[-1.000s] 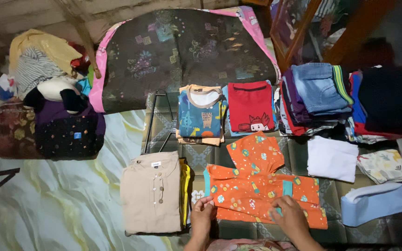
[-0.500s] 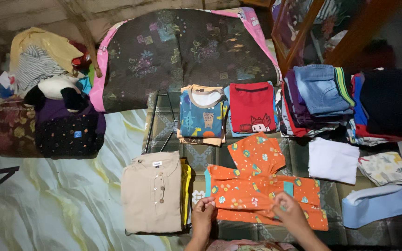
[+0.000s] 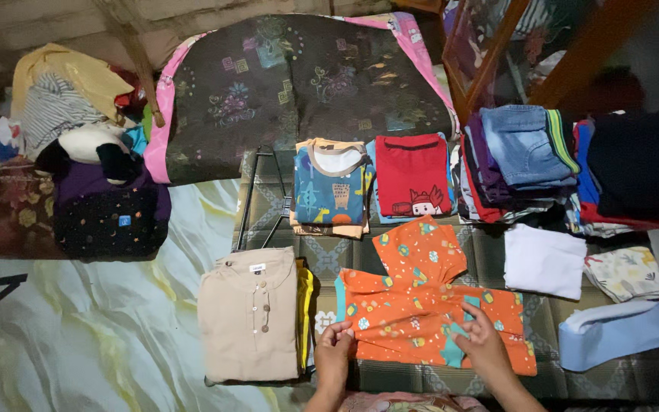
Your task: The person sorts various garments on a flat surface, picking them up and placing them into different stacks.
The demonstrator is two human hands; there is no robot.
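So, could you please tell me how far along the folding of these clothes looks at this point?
Done: the beige buttoned shirt, blue animal-print top, red shirt and the denim-topped stack lie folded. In hand: the left hand pinches the hem of the orange patterned garment, with the right hand on its teal trim; one sleeve is spread out. Left: the loose heap of clothes at far left.

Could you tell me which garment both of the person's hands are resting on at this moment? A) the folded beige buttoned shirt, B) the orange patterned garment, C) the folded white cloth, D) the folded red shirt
B: the left hand pinches the lower left edge of the orange patterned garment, and the right hand presses on its teal trim, while the beige shirt lies untouched beside it.
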